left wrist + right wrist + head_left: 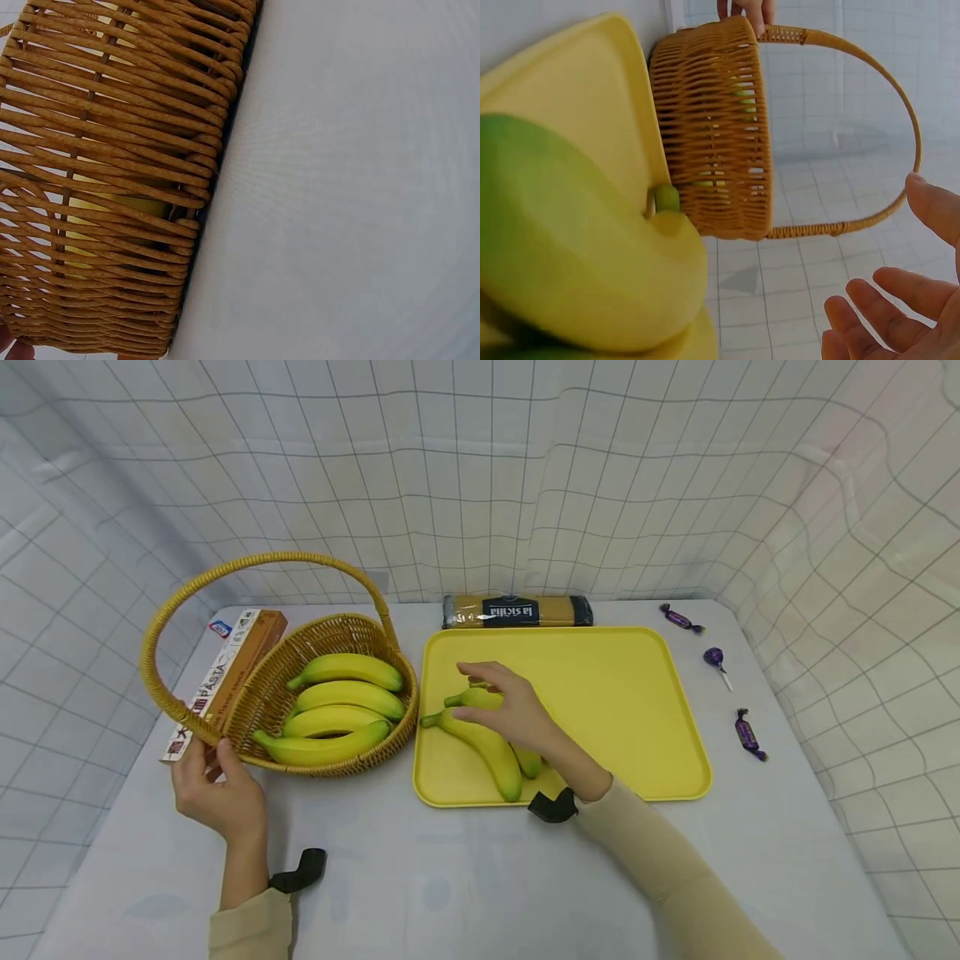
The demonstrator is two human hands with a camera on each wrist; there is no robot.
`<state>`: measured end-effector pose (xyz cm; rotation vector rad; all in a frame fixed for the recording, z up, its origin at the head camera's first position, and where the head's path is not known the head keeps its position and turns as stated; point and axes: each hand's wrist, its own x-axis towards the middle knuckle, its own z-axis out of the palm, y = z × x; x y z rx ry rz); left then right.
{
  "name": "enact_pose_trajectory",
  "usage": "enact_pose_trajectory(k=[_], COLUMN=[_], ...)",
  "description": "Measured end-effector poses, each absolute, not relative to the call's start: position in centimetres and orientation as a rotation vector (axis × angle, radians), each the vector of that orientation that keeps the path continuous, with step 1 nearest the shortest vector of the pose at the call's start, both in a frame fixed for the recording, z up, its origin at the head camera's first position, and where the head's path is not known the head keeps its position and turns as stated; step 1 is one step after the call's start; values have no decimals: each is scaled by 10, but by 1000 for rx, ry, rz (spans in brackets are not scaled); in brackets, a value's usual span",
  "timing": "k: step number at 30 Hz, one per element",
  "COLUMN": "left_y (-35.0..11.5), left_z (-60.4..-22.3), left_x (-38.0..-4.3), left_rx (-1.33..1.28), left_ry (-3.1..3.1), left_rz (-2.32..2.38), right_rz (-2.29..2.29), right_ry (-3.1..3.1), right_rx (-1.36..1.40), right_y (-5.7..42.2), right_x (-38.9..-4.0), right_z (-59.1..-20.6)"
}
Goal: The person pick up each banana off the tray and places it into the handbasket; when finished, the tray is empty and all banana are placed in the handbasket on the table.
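A wicker basket (258, 693) with a tall arched handle stands on the left of the table, and several yellow bananas (348, 695) lie in it. My left hand (222, 795) pinches the basket's near left rim at the foot of the handle; in the left wrist view the woven wall (112, 142) fills the left side. Two bananas rest on the left part of a yellow tray (615, 710): a front banana (480, 745) and one behind it, partly hidden by my right hand (517, 710). That hand hovers over them with fingers apart, holding nothing.
A pasta box (225, 681) lies left of the basket, partly behind it. Behind the tray is a pasta packet (517, 611). To the tray's right are two wrapped candies (681, 619) and a lollipop (715, 658). Gridded white curtains surround the table.
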<state>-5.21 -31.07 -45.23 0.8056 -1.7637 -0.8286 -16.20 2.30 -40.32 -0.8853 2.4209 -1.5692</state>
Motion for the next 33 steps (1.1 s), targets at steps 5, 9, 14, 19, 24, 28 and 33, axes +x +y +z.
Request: enact_pose_trajectory(k=[5,9,14,19,24,28,33], left_y=[-313,-314,-314,-316,-314,-308,-301], left_z=[-454,-454,-455,-457,-456,-449,-440], left_x=[-50,-49,-50,-52,-52,-52,-52], left_rx=[749,719,762,787,783,783,792], left_ry=[-1774,-1779,-1774,-1765,-1751,-1749,-1733], left_rz=[-836,-835,-834,-821,-824,-825,-843], right_rz=[-1584,-1591,-1581,-1565,-1536,-1522,-1524], right_ry=[2500,2549,2593,2605,2590,2567,2561], right_rx=[-783,-708,-619,-539,-474,-435,-418], right_y=[55,78,101,113,116,115,113], right_x=[-163,-164,-168,-171,-175,-177,-180], right_z=[-404,-409,-419,-429,-438,-445,-454])
